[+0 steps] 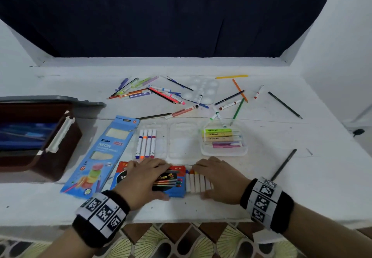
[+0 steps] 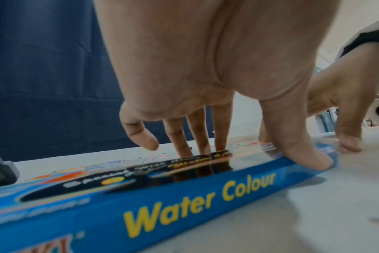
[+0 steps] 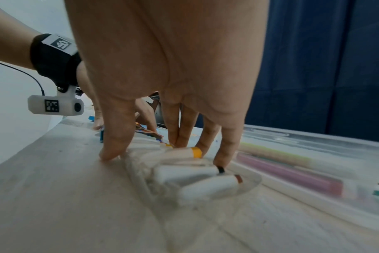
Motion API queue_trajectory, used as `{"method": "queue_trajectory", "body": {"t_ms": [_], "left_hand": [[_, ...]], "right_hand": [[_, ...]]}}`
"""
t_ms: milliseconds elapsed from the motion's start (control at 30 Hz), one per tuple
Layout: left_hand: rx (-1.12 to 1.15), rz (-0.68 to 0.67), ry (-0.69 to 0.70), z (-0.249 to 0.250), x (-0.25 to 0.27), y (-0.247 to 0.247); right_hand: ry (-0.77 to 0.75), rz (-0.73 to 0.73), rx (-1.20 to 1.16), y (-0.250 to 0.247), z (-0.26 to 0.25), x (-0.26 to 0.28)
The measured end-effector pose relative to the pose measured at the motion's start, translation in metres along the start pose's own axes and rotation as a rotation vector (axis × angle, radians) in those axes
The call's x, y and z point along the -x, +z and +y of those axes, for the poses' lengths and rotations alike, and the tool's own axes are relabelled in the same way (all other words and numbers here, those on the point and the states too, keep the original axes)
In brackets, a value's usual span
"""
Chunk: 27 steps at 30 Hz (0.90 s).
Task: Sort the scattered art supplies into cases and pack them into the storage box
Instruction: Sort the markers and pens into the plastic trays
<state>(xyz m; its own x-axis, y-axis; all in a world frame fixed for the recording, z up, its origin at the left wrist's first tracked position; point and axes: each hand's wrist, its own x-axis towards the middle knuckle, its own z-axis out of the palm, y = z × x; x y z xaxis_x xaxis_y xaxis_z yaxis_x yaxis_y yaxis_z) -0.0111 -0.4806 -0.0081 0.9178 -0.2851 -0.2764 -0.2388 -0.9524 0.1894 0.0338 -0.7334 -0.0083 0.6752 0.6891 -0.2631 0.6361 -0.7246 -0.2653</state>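
A blue water colour box (image 1: 175, 179) (image 2: 184, 205) lies near the table's front edge. My left hand (image 1: 149, 179) (image 2: 249, 150) rests flat on it, straight fingers (image 2: 197, 137) pressing the lid and the thumb on the near right corner. At the box's right end sticks out a clear tray of white paint tubes (image 1: 198, 183) (image 3: 195, 171). My right hand (image 1: 209, 179) (image 3: 147, 150) spans that tray, fingertips at the tubes' far caps and thumb at the near end, pinching it. A brown storage box (image 1: 56, 163) stands open at the left.
A blue neon pencil pack (image 1: 100, 153) lies left of the water colour box. Behind it sit a clear case with markers (image 1: 147, 145) and a clear tub of highlighters (image 1: 223, 139). A white palette (image 1: 203, 90) and several loose pencils (image 1: 161, 92) lie farther back. A black pencil (image 1: 283, 165) lies right.
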Motion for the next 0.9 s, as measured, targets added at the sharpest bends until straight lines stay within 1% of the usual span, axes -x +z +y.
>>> {"method": "queue_trajectory", "body": {"t_ms": [233,333,400,500,600,700,900], "left_hand": [[0.044,0.028,-0.016,0.007,0.001,0.0],[0.046,0.023,-0.043,0.006,0.003,0.004],[0.048,0.027,-0.057,0.006,0.004,0.006],[0.055,0.034,-0.071,0.008,0.005,0.004],[0.056,0.04,-0.079,0.009,0.006,0.003],[0.066,0.044,-0.087,0.01,0.007,0.004],[0.074,0.04,-0.111,0.012,0.008,0.001]], "right_hand": [[0.002,0.018,-0.059,0.0,-0.008,-0.009],[-0.006,0.049,-0.12,0.003,-0.009,-0.005],[-0.009,0.076,-0.116,0.006,-0.011,-0.004],[0.026,0.086,-0.128,0.004,-0.013,-0.006],[0.03,0.058,-0.148,-0.001,-0.016,-0.01],[0.069,0.042,-0.17,-0.005,-0.02,-0.014],[0.137,0.079,-0.087,-0.008,-0.028,-0.024]]}}
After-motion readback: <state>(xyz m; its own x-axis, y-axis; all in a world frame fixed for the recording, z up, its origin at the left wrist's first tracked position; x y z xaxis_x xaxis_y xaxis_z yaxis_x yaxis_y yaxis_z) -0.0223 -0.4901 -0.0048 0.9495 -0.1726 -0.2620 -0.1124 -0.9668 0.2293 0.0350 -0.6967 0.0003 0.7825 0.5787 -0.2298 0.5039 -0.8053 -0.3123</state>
